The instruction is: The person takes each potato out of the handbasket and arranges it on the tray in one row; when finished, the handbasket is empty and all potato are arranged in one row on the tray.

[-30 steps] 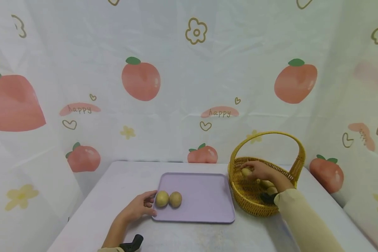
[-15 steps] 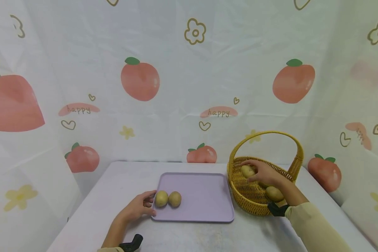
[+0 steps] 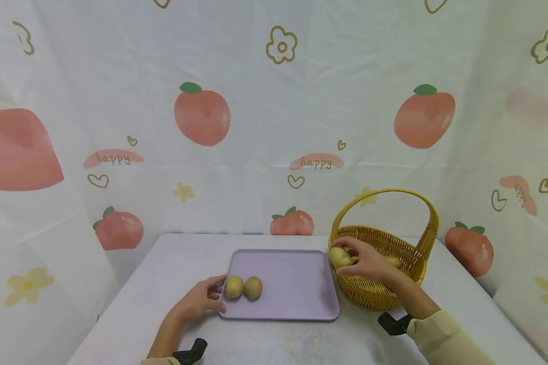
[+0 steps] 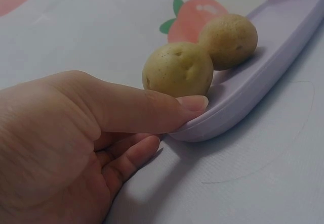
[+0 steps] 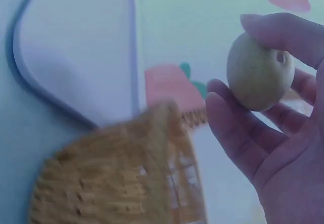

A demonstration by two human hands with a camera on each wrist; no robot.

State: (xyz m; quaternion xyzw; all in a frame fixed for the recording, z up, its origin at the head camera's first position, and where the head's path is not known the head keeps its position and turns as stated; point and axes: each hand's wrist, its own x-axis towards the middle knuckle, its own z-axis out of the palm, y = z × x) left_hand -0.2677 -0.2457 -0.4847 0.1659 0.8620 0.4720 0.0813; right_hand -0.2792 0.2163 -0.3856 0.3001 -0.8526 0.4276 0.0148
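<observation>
While pinching the potato (image 3: pixel 340 258) in the right hand (image 3: pixel 369 261) over the left rim of the basket (image 3: pixel 378 300), lower right in the head view, squeeze gently, lift clear, and steady the tray (image 3: pixel 294 281), lower middle, with a loosely spread left hand (image 3: pixel 198 301).

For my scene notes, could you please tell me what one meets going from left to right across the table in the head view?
Left hand → left potato on the tray → right potato beside it → held potato → right hand.
</observation>
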